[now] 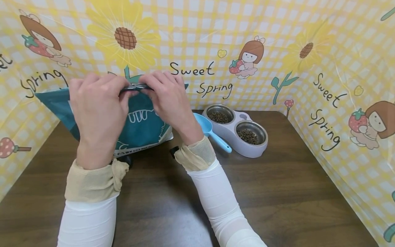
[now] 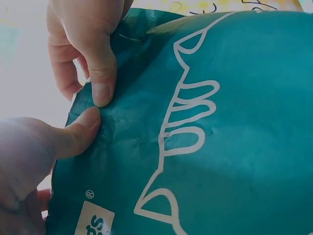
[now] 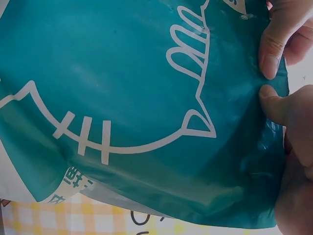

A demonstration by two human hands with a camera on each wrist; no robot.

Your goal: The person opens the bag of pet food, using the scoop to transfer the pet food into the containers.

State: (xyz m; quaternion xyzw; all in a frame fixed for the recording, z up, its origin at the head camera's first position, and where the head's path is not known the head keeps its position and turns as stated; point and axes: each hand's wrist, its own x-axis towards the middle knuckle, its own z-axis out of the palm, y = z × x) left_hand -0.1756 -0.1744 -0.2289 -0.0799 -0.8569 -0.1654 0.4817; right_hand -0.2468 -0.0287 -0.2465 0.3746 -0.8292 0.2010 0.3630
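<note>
Both hands pinch the top edge of a teal bag (image 1: 140, 127) printed with a white cat outline, which stands on the table. My left hand (image 1: 98, 106) grips the edge left of its middle, and my right hand (image 1: 168, 99) grips it just to the right. In the left wrist view, the two thumbs press the bag's front (image 2: 244, 107) close together, with fingers behind the edge. The right wrist view has the thumbs nearly meeting on the teal film (image 3: 107, 73). Whether the bag's mouth is sealed cannot be told.
A light-blue scoop (image 1: 217, 140) leans against a pale double feeder (image 1: 251, 151) to the right of the bag. Its two steel bowls hold brown kibble (image 1: 219, 117). A yellow checked cloth (image 1: 197, 37) walls the dark wooden table (image 1: 277, 192) at the back and sides.
</note>
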